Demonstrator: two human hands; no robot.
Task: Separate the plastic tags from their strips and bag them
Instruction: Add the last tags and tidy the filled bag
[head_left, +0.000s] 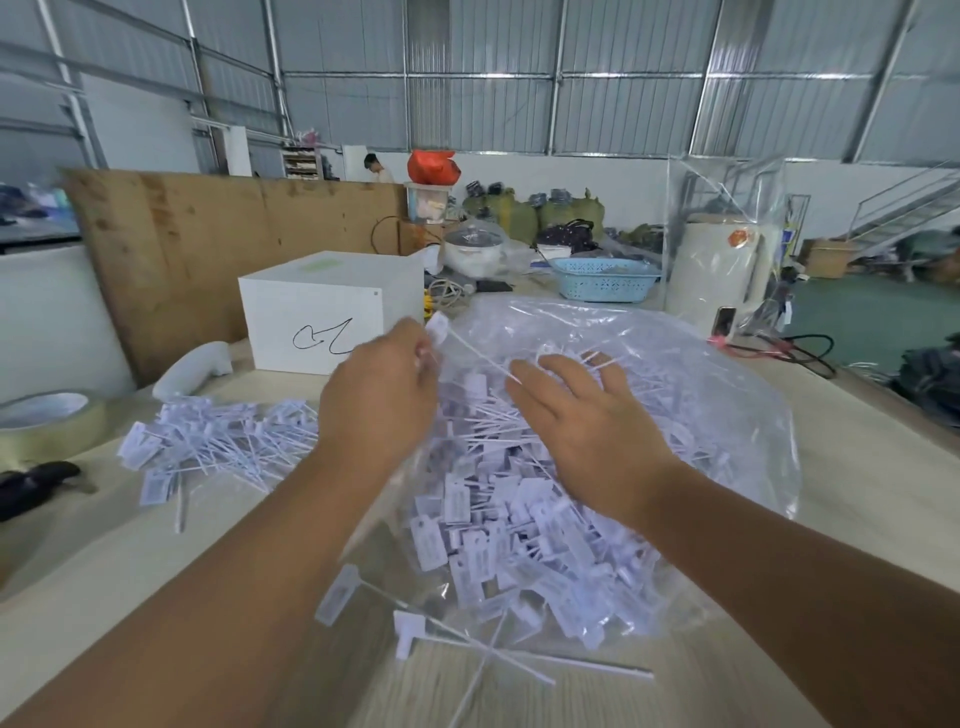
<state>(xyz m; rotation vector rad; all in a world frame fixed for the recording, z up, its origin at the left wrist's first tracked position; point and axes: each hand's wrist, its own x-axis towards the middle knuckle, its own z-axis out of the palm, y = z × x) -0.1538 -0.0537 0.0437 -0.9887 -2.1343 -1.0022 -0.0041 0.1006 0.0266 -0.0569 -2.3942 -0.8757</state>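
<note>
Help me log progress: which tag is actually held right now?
The tag raised above the clear bag, pinched in the left hand grip; the other tags lie loose in the bag or on the table.

We are seeing a pale wood-grain surface (857, 499) carrying a clear bag of tags (597, 467), a loose tag pile (218, 447), a white box (322, 312) and a tape roll (47, 421).

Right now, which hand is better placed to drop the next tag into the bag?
Left. The left hand already pinches a tag at the clear bag mouth; the right hand rests open on the bagged tags.
</note>
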